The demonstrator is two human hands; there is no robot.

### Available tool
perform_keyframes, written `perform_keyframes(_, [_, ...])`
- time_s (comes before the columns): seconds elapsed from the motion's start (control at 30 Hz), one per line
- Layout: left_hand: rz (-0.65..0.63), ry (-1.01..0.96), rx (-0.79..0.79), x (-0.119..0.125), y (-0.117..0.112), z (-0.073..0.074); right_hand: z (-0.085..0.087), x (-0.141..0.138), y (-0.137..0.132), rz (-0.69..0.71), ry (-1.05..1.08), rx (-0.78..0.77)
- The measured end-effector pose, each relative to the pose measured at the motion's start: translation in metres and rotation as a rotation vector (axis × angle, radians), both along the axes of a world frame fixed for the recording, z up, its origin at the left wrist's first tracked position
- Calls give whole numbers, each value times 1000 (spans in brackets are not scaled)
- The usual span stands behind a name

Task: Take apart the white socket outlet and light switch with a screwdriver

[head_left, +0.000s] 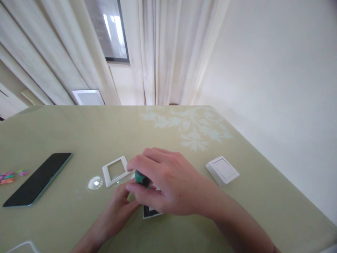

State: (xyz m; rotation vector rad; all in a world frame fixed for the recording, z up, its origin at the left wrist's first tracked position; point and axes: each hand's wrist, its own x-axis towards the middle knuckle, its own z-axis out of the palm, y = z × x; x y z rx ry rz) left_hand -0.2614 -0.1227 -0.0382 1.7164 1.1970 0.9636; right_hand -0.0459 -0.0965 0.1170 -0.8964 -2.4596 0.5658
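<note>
My right hand point(171, 181) is closed around the green and black handle of what looks like a screwdriver point(142, 178), held from above; its tip is hidden. Below it lies a white-edged square switch box point(153, 213) with a dark inside, mostly covered by my right hand. My left hand point(118, 207) grips the left side of this box, its fingertips partly hidden behind my right hand. Just beyond my left hand is a white square switch frame point(105, 176) with an open middle. A white wall switch point(223, 170) in its box sits to the right.
A dark phone or tablet point(39, 179) lies on the green table point(86, 133) at the left, beside several small colourful pieces point(7, 177). A clear-edged object point(25, 244) shows at the bottom left corner. Curtains point(168, 52) and a white wall point(279, 88) stand behind the table.
</note>
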Motion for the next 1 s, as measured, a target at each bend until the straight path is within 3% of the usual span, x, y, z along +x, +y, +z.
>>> perform_keyframes(0.83, [40, -182, 61, 8, 3, 30, -3, -6, -4, -18, 0, 11])
perform_keyframes(1.0, [-80, -189, 33, 5, 2, 35, -5, -6, -5, -15, 0, 30])
